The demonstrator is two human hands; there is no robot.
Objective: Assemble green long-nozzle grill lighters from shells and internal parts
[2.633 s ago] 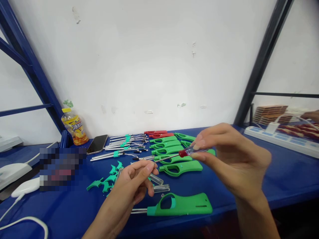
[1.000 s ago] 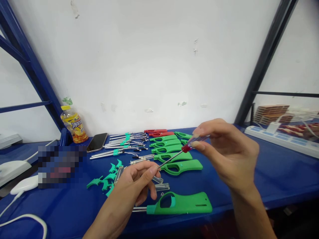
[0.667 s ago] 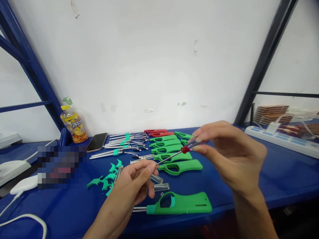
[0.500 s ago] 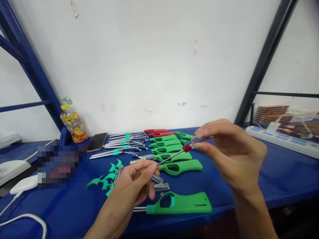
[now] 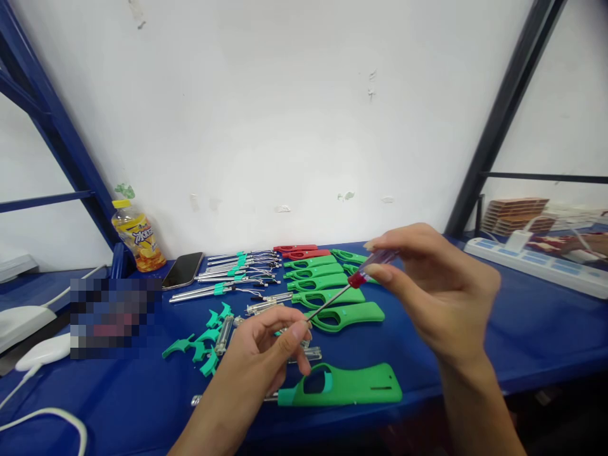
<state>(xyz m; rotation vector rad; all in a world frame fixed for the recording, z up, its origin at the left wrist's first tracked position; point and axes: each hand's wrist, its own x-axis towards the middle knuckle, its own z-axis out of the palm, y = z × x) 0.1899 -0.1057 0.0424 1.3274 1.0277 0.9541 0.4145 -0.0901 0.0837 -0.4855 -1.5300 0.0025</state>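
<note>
A screwdriver (image 5: pixel 354 280) with a clear, red-collared handle and thin metal shaft hangs slantwise above the table. My right hand (image 5: pixel 441 291) pinches its handle between thumb and fingers. At the lower end, the thumb and fingertips of my left hand (image 5: pixel 270 348) close around the shaft's tip. Whether a small part sits there too is hidden. Below my left hand lies a green stick lighter (image 5: pixel 361 385) with a teal trigger, its metal tube partly covered by my wrist. Beyond my hands are several green lighter shells (image 5: pixel 365 312) and clear plastic fuel tanks (image 5: pixel 311 353).
Loose teal triggers (image 5: pixel 199 350) lie left of my hands. Behind them are metal tubes with wires (image 5: pixel 204 294), red shells (image 5: pixel 306 254), a phone (image 5: pixel 183 271) and a drink bottle (image 5: pixel 137 237). A power strip (image 5: pixel 536 266) lies at right, white cables (image 5: pixel 61 415) at left.
The screwdriver's tip and my left fingertips have shifted slightly right and down, while my right hand has moved slightly left. Both hands keep their hold. The view has shifted a little.
</note>
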